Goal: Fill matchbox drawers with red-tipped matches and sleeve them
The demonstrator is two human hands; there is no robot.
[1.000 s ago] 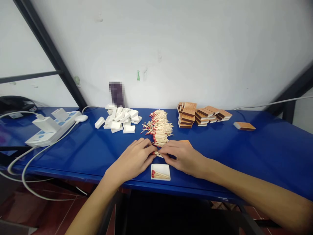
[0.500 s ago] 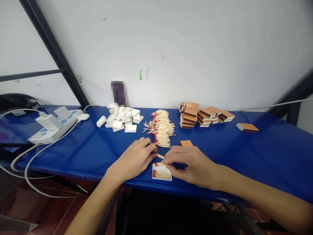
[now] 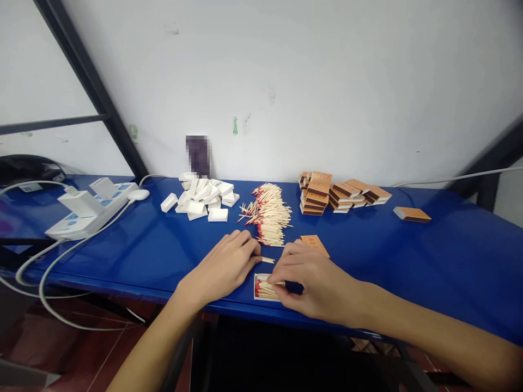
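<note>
A small white matchbox tray [image 3: 259, 287] with red-tipped matches in it lies near the front edge of the blue table [image 3: 408, 250]. My right hand [image 3: 312, 280] rests over the tray's right side, fingers pinched on matches at the tray. My left hand [image 3: 226, 267] lies just left of it, fingers curled, pinching a few matches [image 3: 266, 259] against the table. A loose pile of matches [image 3: 269, 215] lies right behind both hands. An orange matchbox sleeve [image 3: 314, 243] lies flat beside my right hand.
A heap of white inner trays [image 3: 202, 198] sits at the back left, stacked orange matchboxes [image 3: 339, 193] at the back right, one single box [image 3: 412, 214] further right. A white power strip [image 3: 87, 209] with cables occupies the far left. A white wall stands behind.
My right hand has come back from the match pile toward the front edge and now covers the right side of the tray. The tray holds more matches. My left hand has barely moved.
</note>
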